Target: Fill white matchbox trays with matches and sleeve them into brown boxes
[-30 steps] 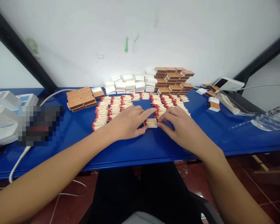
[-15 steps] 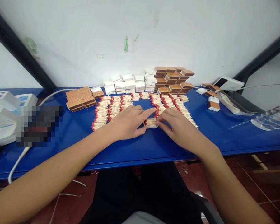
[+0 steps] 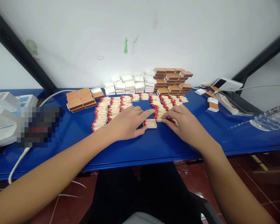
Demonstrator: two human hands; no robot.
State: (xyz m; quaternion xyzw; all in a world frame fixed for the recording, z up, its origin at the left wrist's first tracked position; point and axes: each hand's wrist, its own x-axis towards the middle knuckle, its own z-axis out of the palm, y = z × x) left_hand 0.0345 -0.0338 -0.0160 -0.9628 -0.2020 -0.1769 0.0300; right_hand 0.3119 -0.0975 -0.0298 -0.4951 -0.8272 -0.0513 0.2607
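My left hand [image 3: 128,123] steadies a small white matchbox tray [image 3: 156,126] at its left end, the thumb at the near corner and the index finger stretched out above. Inside the tray lie red-headed matches [image 3: 150,123], heads to the left. My right hand [image 3: 183,119] is just right of the tray, thumb and index finger pinched together at the near end of a row of loose matches [image 3: 159,113]. Whatever is between those fingertips is too small to make out. More rows of matches [image 3: 101,115] lie left of and behind my hands.
Behind the matches stand white trays [image 3: 130,84] and stacked brown matchbox sleeves [image 3: 172,81]. More matchboxes [image 3: 81,99] lie at the left. A power strip [image 3: 4,124] and a blurred dark device [image 3: 40,126] are farther left. A white device [image 3: 227,84] and clear plastic [image 3: 270,118] lie right.
My right hand has moved away from the tray's right end, a little to the right, to the loose matches. My left hand stays at the tray.
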